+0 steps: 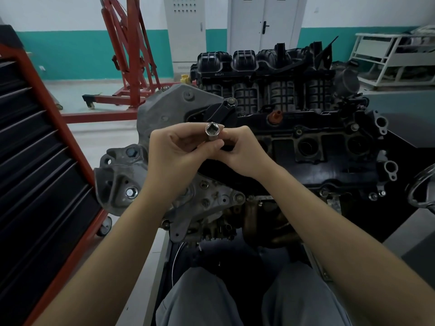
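left hand point(174, 151), right hand point(244, 156) — fingers point(186, 131) pinching socket point(212, 131) | engine point(306, 142) below | teal-white wall point(70, 52)

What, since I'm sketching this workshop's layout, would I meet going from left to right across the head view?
From the left: red tool cabinet → red engine hoist → left hand → socket → right hand → orange cap → white rack.

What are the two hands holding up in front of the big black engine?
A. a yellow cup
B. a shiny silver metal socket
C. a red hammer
B: the left hand and right hand both pinch a short shiny silver metal socket, its open end facing the camera.
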`<state>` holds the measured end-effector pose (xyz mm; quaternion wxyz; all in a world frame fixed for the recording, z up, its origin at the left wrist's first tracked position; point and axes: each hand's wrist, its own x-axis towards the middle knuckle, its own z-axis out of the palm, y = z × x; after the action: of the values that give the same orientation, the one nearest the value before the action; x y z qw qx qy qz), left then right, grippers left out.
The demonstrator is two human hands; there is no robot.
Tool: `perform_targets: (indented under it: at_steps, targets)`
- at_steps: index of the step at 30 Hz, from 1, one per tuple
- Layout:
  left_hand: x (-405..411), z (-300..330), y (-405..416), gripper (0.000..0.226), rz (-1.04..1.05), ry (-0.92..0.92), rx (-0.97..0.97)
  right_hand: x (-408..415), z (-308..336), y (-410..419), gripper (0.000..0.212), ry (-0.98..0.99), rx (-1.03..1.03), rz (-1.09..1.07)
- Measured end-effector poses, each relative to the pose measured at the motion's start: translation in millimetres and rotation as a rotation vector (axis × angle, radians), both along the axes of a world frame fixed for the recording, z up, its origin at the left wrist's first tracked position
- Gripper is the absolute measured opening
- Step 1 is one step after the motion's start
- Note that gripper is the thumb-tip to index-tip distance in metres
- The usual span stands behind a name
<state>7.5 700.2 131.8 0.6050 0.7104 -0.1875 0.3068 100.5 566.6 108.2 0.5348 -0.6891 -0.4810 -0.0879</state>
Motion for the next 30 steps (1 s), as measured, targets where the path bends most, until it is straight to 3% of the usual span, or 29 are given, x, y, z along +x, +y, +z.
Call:
perform_targets:
  at_steps: [5, 8, 13, 17, 19, 25, 30]
  targets:
    - [1.5, 1.5, -1.2, 0.030, 0.151, -0.048, 0.084, 3.3, -1.7, -1.1, 0.010, -0.005, -0.016, -0.062]
    - [0.7, 2.2, -4.2, 0.029, 0.177, -0.054, 0.047, 2.9, -0.9, -1.1, 0.018, -0.005, -0.009, -0.066]
    - [-1.5, 3.5, 1.6, 0.035, -0.004, -0.011, 0.039, -0.5, 0.2, -1.5, 0.025, 0.003, -0.013, -0.037]
    - [-2.0, 5.1, -0.9, 0.026, 0.142, -0.044, 0.118, 1.2, -0.2, -1.0, 0.010, -0.019, -0.017, -0.072]
    - [-2.2, 5.6, -2.5, 0.025, 0.167, -0.041, 0.099, 2.5, -0.5, -1.0, 0.013, -0.016, -0.003, -0.097]
    - [-5.3, 6.1, 0.8, 0.032, -0.015, -0.005, 0.073, -1.6, -0.3, -0.8, 0.027, -0.003, -0.014, -0.029]
    - [-5.7, 3.8, -0.8, 0.023, 0.267, -0.059, 0.208, 1.6, -1.3, 0.1, 0.011, -0.002, -0.052, -0.064]
